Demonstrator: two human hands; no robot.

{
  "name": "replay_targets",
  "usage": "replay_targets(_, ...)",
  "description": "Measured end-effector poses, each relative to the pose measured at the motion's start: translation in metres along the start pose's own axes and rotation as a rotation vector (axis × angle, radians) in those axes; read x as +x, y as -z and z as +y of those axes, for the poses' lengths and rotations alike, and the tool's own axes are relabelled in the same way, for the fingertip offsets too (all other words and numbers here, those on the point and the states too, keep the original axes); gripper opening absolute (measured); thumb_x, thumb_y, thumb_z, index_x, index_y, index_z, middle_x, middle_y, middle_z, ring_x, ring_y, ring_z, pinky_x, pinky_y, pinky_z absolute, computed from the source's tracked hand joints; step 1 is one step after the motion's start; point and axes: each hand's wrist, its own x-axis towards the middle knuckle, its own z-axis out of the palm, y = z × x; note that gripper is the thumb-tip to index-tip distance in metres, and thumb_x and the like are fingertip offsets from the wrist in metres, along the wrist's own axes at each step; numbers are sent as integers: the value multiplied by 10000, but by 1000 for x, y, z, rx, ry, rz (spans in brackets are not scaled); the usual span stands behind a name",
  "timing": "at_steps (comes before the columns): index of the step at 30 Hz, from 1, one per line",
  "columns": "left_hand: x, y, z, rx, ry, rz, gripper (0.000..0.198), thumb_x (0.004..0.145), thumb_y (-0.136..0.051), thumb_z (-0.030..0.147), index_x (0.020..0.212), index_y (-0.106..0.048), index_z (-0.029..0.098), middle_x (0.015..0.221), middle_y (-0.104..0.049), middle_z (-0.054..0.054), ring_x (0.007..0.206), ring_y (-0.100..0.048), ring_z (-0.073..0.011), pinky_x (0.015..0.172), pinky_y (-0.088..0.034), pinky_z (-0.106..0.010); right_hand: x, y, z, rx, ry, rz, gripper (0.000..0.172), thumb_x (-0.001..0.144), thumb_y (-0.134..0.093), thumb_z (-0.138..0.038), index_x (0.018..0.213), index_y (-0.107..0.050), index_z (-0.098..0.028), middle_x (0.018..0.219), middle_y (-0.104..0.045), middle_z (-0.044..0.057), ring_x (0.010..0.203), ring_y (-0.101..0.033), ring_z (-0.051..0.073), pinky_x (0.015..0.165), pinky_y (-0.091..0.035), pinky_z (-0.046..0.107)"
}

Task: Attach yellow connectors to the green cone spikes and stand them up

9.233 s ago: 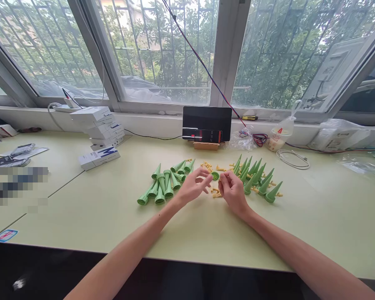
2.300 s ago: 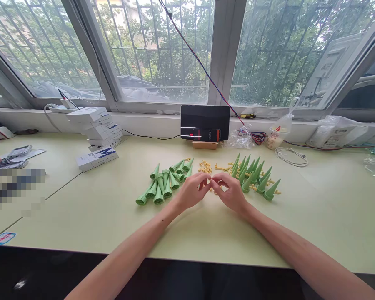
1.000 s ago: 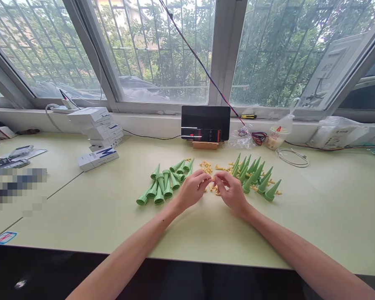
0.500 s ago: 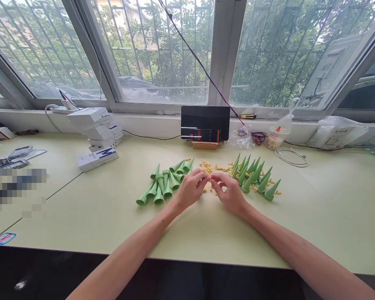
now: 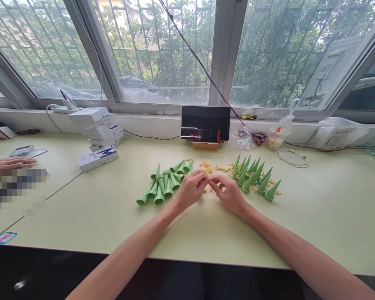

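Note:
My left hand (image 5: 191, 188) and my right hand (image 5: 228, 193) meet over the table, thumbs and fingers pinched together at the tips. Whatever they hold between them is too small and covered to make out. Small yellow plastic pieces (image 5: 205, 167) lie just behind and under my fingers. Beside my left hand lies a heap of green hollow plastic cones (image 5: 159, 196), most on their sides with open ends toward me. To the right of my right hand, several green cones (image 5: 271, 192) stand point up, with yellow parts sticking out near their bases.
A dark tablet (image 5: 205, 121) leans on a small brown stand at the back. White boxes (image 5: 98, 159) are stacked back left. A bagged cup (image 5: 274, 139) and a coiled white cable (image 5: 290, 158) lie back right. Another person's hand (image 5: 11, 163) rests at the far left.
My hands stay in nearly the same place, with the right fingertips shifted slightly against the left. The other person's hand has come into view at the far left.

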Motion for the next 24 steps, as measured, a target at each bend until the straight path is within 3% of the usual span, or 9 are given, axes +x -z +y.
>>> replay_targets(14,0,0,2,40,42,-1,279,962,-492,318,762,-626,177,706,-520,0,567,-430,-92,568,-383,-228,-1,-1,3,-12,-15,72,239,967,-503,-373,992,-660,-195,921,-702,63,712,-631,161,624,-547,289)
replay_targets(24,4,5,2,83,102,88,258,945,-496,292,729,-580,178,672,-521,8,567,-432,-101,569,-368,-235,0,0,5,-28,-73,168,225,940,-542,-383,984,-640,-186,870,-683,61,704,-644,173,614,-559,293)
